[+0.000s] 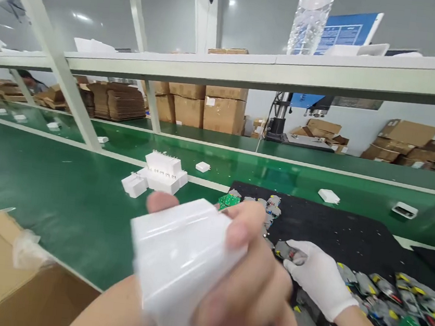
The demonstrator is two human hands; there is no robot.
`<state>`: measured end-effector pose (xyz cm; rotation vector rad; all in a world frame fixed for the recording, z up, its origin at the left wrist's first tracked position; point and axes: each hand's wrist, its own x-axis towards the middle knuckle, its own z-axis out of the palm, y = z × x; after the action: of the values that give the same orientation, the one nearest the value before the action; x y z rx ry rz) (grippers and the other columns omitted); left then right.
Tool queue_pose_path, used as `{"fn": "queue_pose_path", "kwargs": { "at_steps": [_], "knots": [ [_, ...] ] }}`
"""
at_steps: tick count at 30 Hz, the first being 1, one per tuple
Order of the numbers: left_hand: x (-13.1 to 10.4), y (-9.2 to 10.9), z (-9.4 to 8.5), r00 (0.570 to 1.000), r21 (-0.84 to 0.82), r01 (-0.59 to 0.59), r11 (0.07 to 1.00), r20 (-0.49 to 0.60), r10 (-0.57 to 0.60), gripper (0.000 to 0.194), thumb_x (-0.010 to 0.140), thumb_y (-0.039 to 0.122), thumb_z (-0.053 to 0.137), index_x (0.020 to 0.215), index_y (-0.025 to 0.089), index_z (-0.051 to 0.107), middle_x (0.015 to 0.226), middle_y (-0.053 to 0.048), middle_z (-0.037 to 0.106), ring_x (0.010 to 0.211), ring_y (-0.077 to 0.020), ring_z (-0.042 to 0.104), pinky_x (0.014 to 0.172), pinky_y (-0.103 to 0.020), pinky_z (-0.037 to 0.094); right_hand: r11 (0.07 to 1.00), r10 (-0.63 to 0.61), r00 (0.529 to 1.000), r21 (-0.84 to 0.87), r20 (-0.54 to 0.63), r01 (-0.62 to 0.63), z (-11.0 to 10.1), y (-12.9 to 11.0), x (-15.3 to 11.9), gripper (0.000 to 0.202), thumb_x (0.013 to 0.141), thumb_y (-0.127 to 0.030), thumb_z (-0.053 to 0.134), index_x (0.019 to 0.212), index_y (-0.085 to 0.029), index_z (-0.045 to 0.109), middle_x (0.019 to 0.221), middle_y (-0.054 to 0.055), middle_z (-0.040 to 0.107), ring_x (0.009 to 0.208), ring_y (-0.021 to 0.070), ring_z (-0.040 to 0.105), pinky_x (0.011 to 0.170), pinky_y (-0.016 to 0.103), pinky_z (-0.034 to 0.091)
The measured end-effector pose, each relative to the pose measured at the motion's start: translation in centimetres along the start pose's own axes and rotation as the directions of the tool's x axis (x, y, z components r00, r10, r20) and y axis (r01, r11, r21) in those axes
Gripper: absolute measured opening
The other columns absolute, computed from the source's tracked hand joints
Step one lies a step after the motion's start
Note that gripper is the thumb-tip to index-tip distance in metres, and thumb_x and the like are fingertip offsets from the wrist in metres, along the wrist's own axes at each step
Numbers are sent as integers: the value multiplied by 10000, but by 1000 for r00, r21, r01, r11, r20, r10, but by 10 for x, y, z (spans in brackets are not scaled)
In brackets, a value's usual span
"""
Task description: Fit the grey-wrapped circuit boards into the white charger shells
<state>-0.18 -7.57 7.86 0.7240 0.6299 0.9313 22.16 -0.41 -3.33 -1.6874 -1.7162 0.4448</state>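
My bare left hand is wrapped round a glossy white plastic box, blurred and close to the camera, with the thumb at its far left edge. Gloved in white, my right hand reaches over the black mat. Its thumb and fingers pinch a grey part with small components. Around and below that hand lie many similar grey parts with yellow pieces and wires. A green circuit board lies behind the left hand.
Stacked white boxes stand on the green table left of the mat. Single white housings lie on the far strip. An open cardboard box is at lower left. A shelf carrying a plastic bottle crosses above.
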Motion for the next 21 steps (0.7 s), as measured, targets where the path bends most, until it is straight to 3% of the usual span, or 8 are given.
{"fn": "queue_pose_path", "kwargs": {
  "at_steps": [3,4,7,9,11,15,18,21],
  "knots": [
    [27,12,0,952,-191,-88,978,272,139,724,580,850,298,804,228,592,549,-20,519,566,-179,461,605,-359,399,997,23,999,70,-24,-21,-10,-10,-5,296,585,-232,626,881,-236,625,851,56,686,744,215,661,756,360,548],
    [37,11,-6,945,-232,-84,969,290,152,632,663,768,353,818,206,596,602,-25,540,590,-166,473,608,-330,392,991,14,999,137,-40,-8,-12,-14,-6,315,597,-234,618,912,-223,614,882,56,683,747,204,665,756,346,556],
    [65,-6,-30,977,-240,-50,969,190,98,422,781,546,456,900,170,610,712,-40,581,679,-172,529,640,-306,397,932,-113,982,326,-151,157,-19,-28,-12,322,647,-222,609,968,-199,603,1052,83,634,778,176,667,762,312,574],
    [76,-22,-46,994,-261,-32,965,94,59,368,808,478,477,929,158,613,748,-39,593,714,-174,547,649,-300,404,895,-269,923,281,-275,345,-25,-39,-21,309,694,-191,595,1002,-207,608,1122,85,593,824,167,657,764,304,576],
    [79,-37,-57,999,-250,-6,968,43,17,350,817,451,495,961,156,618,799,-46,619,740,-176,563,643,-285,405,847,-448,825,132,-345,515,-31,-51,-33,323,715,-132,584,1024,-224,602,1103,74,595,887,172,638,782,310,563],
    [72,-48,-63,996,-220,13,976,91,7,368,809,458,509,989,157,623,800,-49,630,718,-174,564,638,-283,413,689,-702,661,-16,-266,725,-36,-69,-49,362,708,-42,573,1019,-226,565,949,44,637,896,158,607,767,285,534],
    [67,-48,-62,989,-203,-6,979,142,36,374,819,464,488,1027,176,604,797,-40,612,700,-167,556,635,-288,422,620,-764,593,-35,-253,783,-33,-71,-51,373,709,-27,560,1029,-217,541,903,39,653,855,152,610,753,285,527],
    [66,-48,-61,990,-160,-14,987,139,36,373,810,470,503,1048,194,584,830,-38,598,728,-174,557,624,-286,432,602,-784,571,-76,-245,795,-31,-69,-49,363,717,-46,553,1036,-220,536,906,44,661,842,159,616,750,302,524]
  ]
}}
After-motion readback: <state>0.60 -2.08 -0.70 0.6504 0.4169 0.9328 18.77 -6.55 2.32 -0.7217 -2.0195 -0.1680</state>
